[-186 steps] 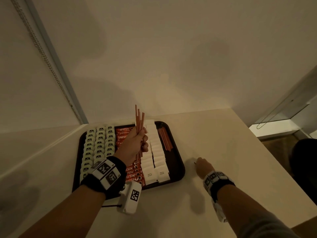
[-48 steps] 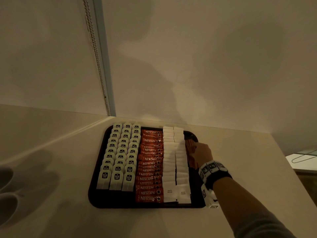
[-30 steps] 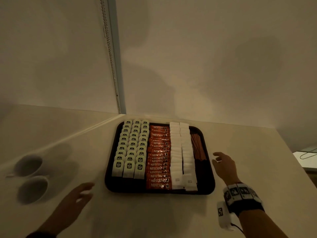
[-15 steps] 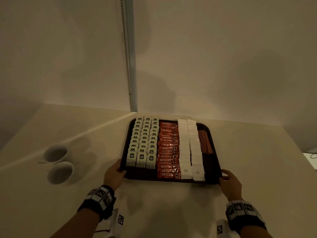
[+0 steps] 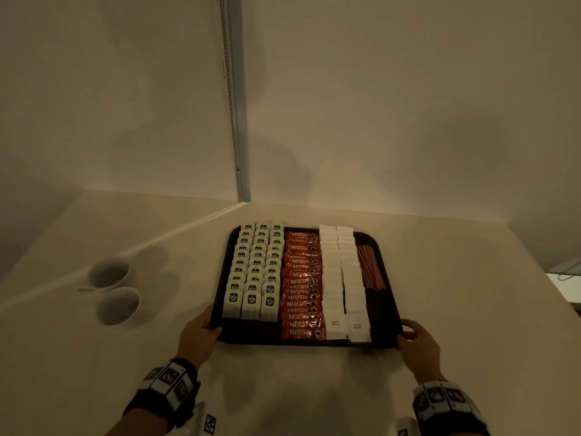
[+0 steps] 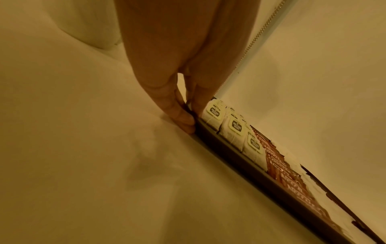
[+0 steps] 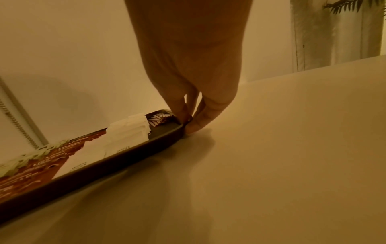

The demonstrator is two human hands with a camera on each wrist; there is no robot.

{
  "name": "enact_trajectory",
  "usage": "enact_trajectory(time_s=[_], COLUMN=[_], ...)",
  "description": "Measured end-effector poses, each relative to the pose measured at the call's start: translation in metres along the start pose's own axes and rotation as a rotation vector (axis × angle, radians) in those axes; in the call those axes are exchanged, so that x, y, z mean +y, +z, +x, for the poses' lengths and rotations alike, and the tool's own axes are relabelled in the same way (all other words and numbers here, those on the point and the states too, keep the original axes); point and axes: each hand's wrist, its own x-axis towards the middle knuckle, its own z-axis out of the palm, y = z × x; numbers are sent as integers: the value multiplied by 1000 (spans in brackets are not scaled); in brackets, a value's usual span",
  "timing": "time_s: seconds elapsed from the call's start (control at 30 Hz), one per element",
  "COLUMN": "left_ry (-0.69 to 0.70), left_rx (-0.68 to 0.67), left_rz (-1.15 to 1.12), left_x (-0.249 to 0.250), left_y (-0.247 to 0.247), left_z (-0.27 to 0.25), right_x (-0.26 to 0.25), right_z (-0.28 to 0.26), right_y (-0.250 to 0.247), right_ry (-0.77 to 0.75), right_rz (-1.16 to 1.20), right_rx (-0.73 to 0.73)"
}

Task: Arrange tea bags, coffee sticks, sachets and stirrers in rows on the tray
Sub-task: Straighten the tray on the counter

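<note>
A dark tray [image 5: 251, 336] lies on the pale counter. It carries rows of tea bags [image 5: 256, 272], red coffee sticks [image 5: 301, 284], white sachets [image 5: 342, 278] and a bundle of stirrers [image 5: 371, 272] along its right side. My left hand [image 5: 210, 324] pinches the tray's near left corner. The left wrist view shows that hand [image 6: 189, 118] closed on the rim [image 6: 250, 163] beside the tea bags [image 6: 234, 130]. At the near right corner my right hand [image 5: 405, 333] grips the rim. In the right wrist view it [image 7: 188, 123] clamps the tray [image 7: 104, 163] near the stirrers [image 7: 160, 118] and sachets [image 7: 125, 132].
Two white cups [image 5: 110, 273] [image 5: 118, 305] stand on the counter to the left of the tray. A wall rises right behind the tray, with a bead chain [image 5: 231, 99] hanging down it. The counter's right edge [image 5: 562, 306] drops off.
Earlier my left hand held stirrers above the tray and my right hand set some down at its right side. Both hands then came to the near corners and now grip the rim.
</note>
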Motion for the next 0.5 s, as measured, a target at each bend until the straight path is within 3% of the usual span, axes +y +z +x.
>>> enact_trajectory(time_s=[0.5], left_ry=[-36], left_rx=[37], left_rz=[-109], left_x=[-30], left_y=[-2], left_z=[-15], right_x=[7], right_z=[-25], right_y=[-3], right_ry=[2], right_rz=[25], right_rx=[-18])
